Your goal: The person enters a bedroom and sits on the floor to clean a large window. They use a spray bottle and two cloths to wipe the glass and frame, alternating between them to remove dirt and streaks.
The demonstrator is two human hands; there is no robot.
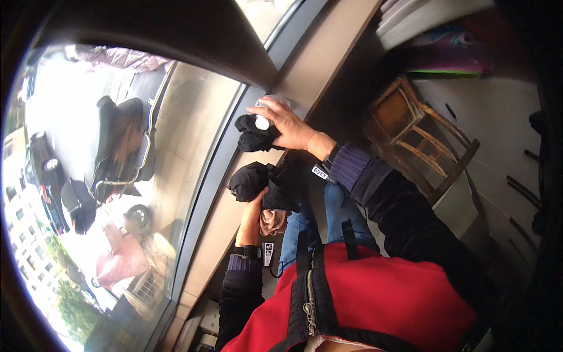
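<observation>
On the tiled window sill, my right hand (288, 127) grips a small clear plastic container with a white round part (262, 122). A bunched black cloth (255, 140) lies under and beside its fingers. Nearer my body, my left hand (256, 200) holds a bundle of black fabric (250, 181), its fingers mostly hidden beneath it. More black fabric hangs from that bundle over the sill's edge. A crumpled pinkish-beige cloth (272, 221) sits beside my left wrist, under the black fabric.
A metal window frame (206, 180) runs along the sill (210, 242), with glass on the left and parked vehicles outside. A wooden chair (422, 136) is at the right, near white cabinets (488, 105) with dark handles. White stacked items (422, 17) lie at the upper right.
</observation>
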